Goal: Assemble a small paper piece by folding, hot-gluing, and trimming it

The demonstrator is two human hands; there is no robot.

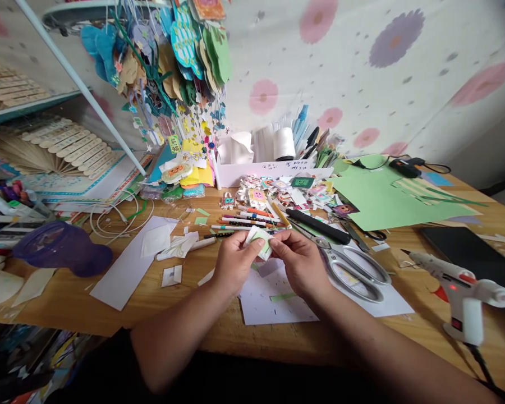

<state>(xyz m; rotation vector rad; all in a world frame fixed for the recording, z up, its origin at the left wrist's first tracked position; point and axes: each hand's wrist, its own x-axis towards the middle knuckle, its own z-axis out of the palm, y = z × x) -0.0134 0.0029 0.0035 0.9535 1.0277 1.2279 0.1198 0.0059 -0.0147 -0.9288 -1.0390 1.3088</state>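
Between both hands, above the table, is a small white paper piece point(258, 242) with a light green patch on its face. My left hand point(238, 257) pinches its left side, thumb on top. On the right edge, the fingertips of my right hand point(299, 257) are closed. Beneath the hands lies a white paper sheet point(256, 307) with small scraps and a green strip on it. Large silver scissors point(353, 272) rest just right of my right hand. Several pencils point(248, 219) lie behind the hands.
A white glue gun point(463, 286) with a lit red light stands at the right, near a black tablet-like slab point(471, 258). Green paper sheets point(374, 196) cover the back right. A purple cup point(63, 247) lies at the left. Paper cutouts point(294, 193) are heaped behind the pencils.
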